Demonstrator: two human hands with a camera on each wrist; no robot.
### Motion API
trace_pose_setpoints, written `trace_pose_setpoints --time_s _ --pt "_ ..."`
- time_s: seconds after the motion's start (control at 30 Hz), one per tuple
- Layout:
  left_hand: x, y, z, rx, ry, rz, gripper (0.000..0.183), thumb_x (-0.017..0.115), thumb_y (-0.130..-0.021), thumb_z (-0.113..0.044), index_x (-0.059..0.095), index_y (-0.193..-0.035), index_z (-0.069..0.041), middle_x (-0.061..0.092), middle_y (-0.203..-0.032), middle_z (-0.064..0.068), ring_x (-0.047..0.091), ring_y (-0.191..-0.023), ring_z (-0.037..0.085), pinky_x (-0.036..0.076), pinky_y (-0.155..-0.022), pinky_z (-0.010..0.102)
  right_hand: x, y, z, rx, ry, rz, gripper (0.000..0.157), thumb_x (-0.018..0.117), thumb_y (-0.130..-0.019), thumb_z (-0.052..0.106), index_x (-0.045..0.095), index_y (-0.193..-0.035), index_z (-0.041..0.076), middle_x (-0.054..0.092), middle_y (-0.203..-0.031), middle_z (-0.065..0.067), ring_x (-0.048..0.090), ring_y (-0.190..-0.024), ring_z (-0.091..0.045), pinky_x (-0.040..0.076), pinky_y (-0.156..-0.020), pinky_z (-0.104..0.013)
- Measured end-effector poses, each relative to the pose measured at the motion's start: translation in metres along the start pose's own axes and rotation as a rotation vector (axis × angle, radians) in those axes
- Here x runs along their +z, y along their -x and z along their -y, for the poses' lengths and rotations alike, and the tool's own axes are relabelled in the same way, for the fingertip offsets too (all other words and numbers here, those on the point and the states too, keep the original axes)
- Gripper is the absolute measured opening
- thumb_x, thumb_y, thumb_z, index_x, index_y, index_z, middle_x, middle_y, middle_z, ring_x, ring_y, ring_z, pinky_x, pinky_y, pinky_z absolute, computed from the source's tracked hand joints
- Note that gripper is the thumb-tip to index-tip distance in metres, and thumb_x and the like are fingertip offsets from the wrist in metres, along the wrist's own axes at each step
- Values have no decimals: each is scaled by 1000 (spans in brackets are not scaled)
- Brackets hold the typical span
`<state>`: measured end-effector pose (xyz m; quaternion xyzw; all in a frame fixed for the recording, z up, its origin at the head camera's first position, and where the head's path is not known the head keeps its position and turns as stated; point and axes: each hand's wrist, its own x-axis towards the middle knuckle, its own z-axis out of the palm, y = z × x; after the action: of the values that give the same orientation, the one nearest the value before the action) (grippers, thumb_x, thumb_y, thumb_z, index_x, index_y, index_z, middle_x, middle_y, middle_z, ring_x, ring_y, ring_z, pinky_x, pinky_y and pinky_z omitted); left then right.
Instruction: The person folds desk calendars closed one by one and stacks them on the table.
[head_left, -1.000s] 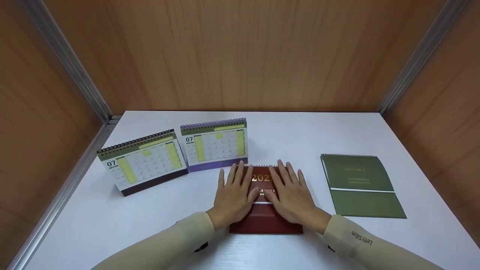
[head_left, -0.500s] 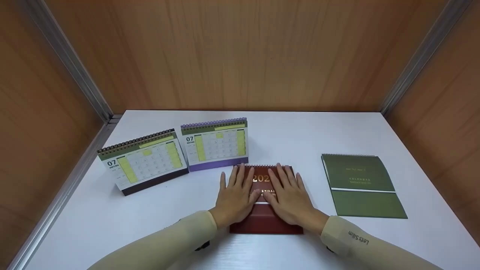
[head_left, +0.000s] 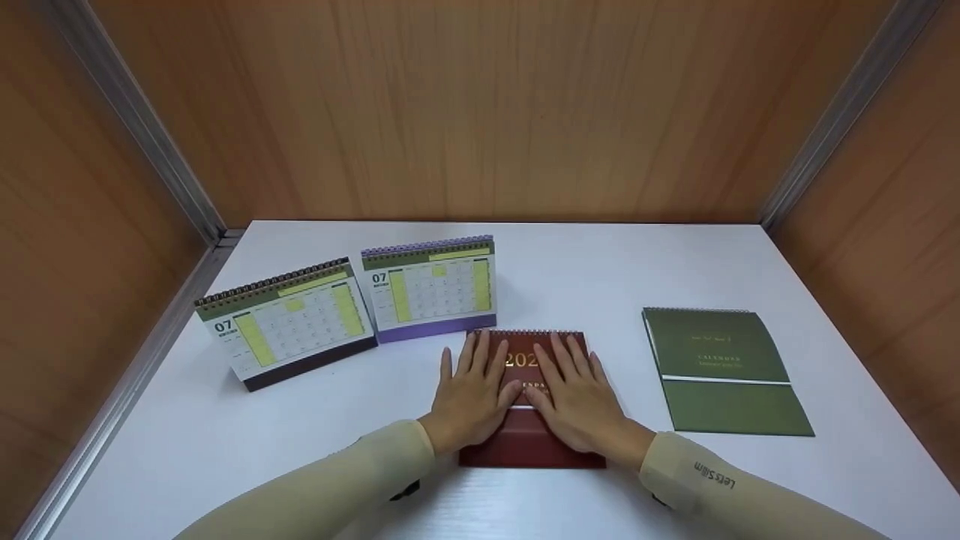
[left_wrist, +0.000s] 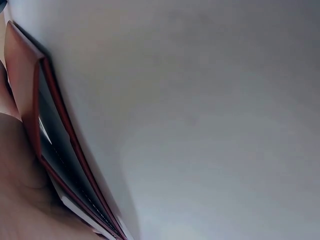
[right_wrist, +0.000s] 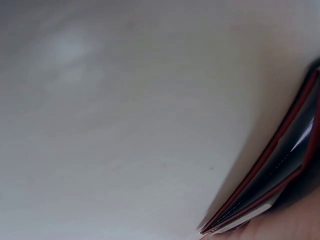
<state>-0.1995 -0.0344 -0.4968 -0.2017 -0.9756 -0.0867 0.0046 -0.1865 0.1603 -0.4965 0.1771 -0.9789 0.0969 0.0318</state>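
Observation:
A dark red desk calendar [head_left: 532,450] lies folded nearly flat at the front middle of the table, its spiral edge away from me and gold lettering partly covered. On its left half rests my left hand [head_left: 469,397], fingers straight and spread. My right hand [head_left: 579,397] lies the same way on the right half, the two thumbs close together over the middle. Seen from the side in the left wrist view, the calendar's red base [left_wrist: 22,85] leaves a narrow gap between its layers. The right wrist view shows that gap beside the edge of the palm [right_wrist: 285,220].
At the left, a black-based calendar [head_left: 289,322] and a purple-based calendar [head_left: 431,292] stand upright, both showing a 07 page. A green calendar [head_left: 731,409] lies folded at the right. Wooden panels [head_left: 525,112] enclose the white table [head_left: 585,262] at the back and sides.
Both hands have slid slightly towards me on the red calendar, uncovering more of its spiral edge and upper corners. The other calendars have stayed put.

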Motion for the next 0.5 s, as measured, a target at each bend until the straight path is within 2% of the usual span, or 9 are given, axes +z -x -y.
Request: trace_pose_setpoints --time_s 0.3,0.5 --pt "-1 1 -1 9 -2 -4 67 27 -104 -53 22 -157 -12 11 -162 18 6 -149 37 10 -114 66 0 0 1 5 -1 31 69 28 -102 57 22 -157 15 11 -163 -14 7 -149 -36 15 -116 -60" --pt "4 0 0 -8 -61 27 69 18 -103 -57 15 -158 -16 5 -163 15 1 -150 34 10 -113 68 0 0 1 4 7 58 70 27 -102 57 20 -157 14 9 -163 -14 5 -149 -36 14 -116 -59"
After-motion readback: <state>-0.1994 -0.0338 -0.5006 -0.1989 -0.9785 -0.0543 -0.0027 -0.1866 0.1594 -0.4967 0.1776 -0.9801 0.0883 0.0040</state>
